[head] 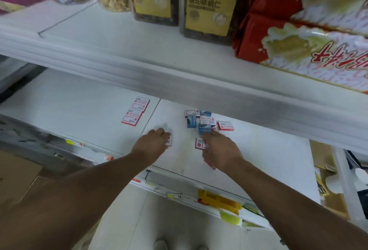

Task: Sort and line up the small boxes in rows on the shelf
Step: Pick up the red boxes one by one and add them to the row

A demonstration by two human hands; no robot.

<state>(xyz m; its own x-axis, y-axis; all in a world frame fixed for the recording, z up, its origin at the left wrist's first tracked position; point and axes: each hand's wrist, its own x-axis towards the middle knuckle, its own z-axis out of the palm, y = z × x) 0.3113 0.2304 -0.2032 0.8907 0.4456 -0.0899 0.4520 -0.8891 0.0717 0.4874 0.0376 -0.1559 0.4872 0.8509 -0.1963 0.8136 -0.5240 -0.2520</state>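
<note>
Left hand: the left hand (154,142) is low over the shelf (79,110), fingers curled round a small red-and-white box (169,141) that shows only at the fingertips.
Right hand: the right hand (221,150) reaches forward palm down, fingers loosely bent; they overlap a red-and-white box (200,144), but I cannot tell whether they grip it or only touch it.
Step in hand: by my reading, picking boxes out of the loose pile, one per hand.
Pile: a jumble of red and blue boxes (207,121) lies just beyond the right fingertips.
Row begun: two red boxes (135,113) lie end to end, well left of the pile.
Next move: likely carrying the left hand's box to that row, square to its neighbours.
</note>
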